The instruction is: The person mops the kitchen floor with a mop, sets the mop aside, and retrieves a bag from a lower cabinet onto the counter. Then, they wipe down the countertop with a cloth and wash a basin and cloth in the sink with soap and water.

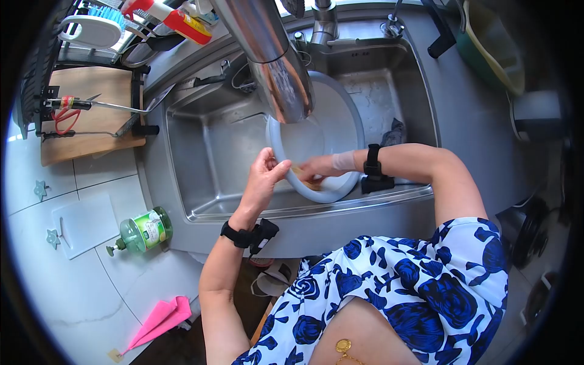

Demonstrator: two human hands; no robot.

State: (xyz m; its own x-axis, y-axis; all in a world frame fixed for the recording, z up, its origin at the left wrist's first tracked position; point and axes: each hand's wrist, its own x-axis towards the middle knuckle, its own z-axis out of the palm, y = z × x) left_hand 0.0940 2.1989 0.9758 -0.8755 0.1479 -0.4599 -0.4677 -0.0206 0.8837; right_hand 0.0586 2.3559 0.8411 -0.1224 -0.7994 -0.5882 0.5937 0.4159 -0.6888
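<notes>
A pale grey-blue plastic basin (356,115) stands tilted in the steel sink (204,146), under the large metal faucet (281,79). My left hand (266,174) pinches the basin's near left rim, thumb on the inside edge. Inside the basin, my right hand (321,166) presses a yellowish sponge or cloth (311,184) against the lower wall. Fingers cover most of that yellow piece, so its exact kind is unclear. A dark wet cloth (394,132) lies in the sink to the right of the basin.
On the left are a wooden cutting board (91,112), red-handled scissors (66,115), a green soap bottle (145,230) and a pink cloth (161,322). A red spray bottle (176,23) is behind. A green bowl (486,52) sits at the back right.
</notes>
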